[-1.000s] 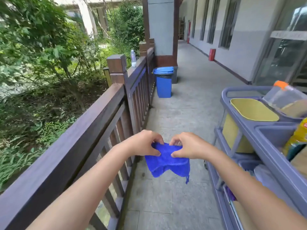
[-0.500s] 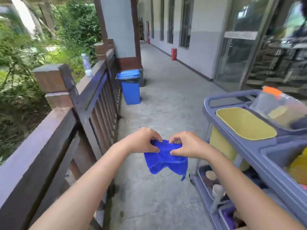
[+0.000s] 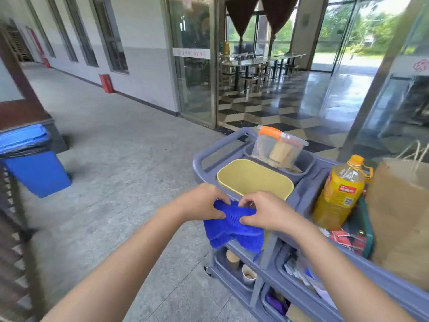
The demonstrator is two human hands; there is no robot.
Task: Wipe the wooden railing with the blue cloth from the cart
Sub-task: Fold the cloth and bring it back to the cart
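Both hands, left and right, pinch the cloth over the cart; railing (far left edge) likely unwiped.

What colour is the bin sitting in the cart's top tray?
Pale yellow bin, set in the grey-blue cart; the head view shows it clearly.

Grey stone-tiled corridor floor, daylit. Pale wall with dark-framed windows along the far side, red box at its foot. Open glass doors onto a glossy checkered floor, metal tables and chairs, dark red curtains above. Blue lidded bin at left.
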